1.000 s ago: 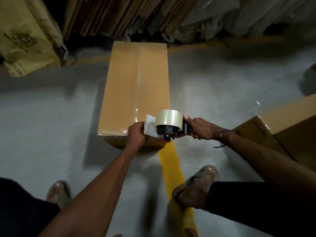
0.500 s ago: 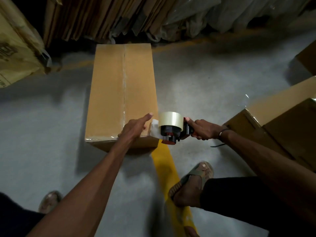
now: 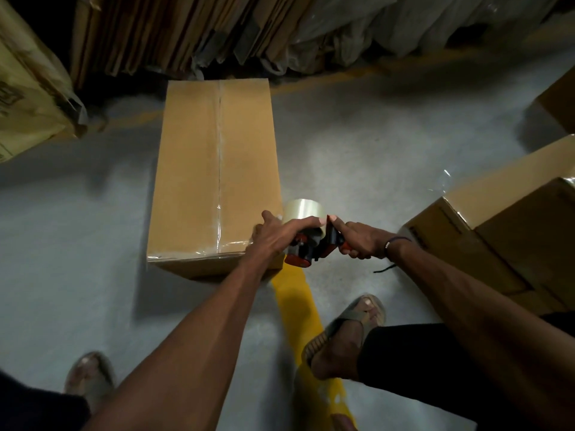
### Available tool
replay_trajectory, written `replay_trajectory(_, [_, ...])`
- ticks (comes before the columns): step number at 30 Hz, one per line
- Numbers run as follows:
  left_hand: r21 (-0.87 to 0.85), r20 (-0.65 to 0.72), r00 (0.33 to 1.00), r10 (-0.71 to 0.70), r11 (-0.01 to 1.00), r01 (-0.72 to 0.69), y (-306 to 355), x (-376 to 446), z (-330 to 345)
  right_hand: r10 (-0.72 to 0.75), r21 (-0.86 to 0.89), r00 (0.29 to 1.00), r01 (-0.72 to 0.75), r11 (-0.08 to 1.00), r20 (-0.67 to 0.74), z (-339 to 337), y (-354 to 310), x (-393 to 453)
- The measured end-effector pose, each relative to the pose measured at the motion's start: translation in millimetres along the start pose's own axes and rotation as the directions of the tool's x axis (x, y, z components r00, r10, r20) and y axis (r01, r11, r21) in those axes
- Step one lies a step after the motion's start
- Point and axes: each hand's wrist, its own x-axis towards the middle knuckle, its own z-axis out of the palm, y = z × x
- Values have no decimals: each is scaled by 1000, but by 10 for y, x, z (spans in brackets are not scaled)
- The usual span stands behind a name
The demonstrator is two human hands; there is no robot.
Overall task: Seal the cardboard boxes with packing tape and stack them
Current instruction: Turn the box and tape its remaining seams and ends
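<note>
Right hand (image 3: 362,244) gripping the tape dispenser (image 3: 306,237) handle, left hand (image 3: 280,234) curled over its roll, beside the taped, stiff, probably light cardboard box (image 3: 214,172), best lifted by opposite bottom edges

head view | worn high — looks steeply down | close above floor (image 3: 357,157)
</note>
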Motion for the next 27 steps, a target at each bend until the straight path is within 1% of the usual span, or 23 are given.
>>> replay_trajectory(4, [14, -6, 1000, 9, 1000, -9, -27, 70, 13, 7, -21, 999, -8, 1000, -45, -15, 47, 12])
replay_trajectory(9, [97, 72, 994, -87, 992, 80, 57, 86, -24, 8, -55, 991, -15, 998, -134, -36, 80, 17])
replay_trajectory(12, [162, 147, 985, -92, 984, 68, 138, 67, -87, 31, -38, 983, -39, 999, -181, -71, 135, -23])
replay_trajectory(15, [213, 217, 974, -69, 977, 21, 167, 8, -166, 76, -44, 952, -93, 995, -297, -91, 266, -47])
replay_trajectory(17, [198, 213, 973, -94, 979, 51, 109, 82, -205, 95, -105, 918, -146, 984, -385, -80, 368, -26])
replay_trajectory(19, [186, 205, 968, -144, 977, 106, 20, 204, -207, 108, -146, 900, -185, 972, -422, -17, 452, 33])
replay_trajectory(20, [204, 203, 968, -149, 973, 107, -35, 292, -202, 117, -159, 896, -202, 966, -429, 36, 478, 64])
replay_trajectory(21, [252, 191, 972, -134, 964, 83, -68, 340, -211, 125, -177, 894, -219, 960, -430, 98, 486, 89])
replay_trajectory(22, [303, 163, 983, -85, 952, 32, -93, 387, -220, 128, -198, 895, -230, 953, -428, 166, 480, 118])
replay_trajectory(23, [373, 132, 991, -7, 927, -43, -112, 390, -235, 120, -222, 898, -232, 947, -424, 254, 472, 165])
replay_trajectory(24, [418, 99, 994, 52, 904, -89, -127, 375, -241, 115, -239, 902, -231, 943, -417, 357, 459, 216])
replay_trajectory(27, [517, 19, 990, 140, 846, -130, -179, 358, -238, 108, -221, 911, -210, 952, -397, 736, 438, 411])
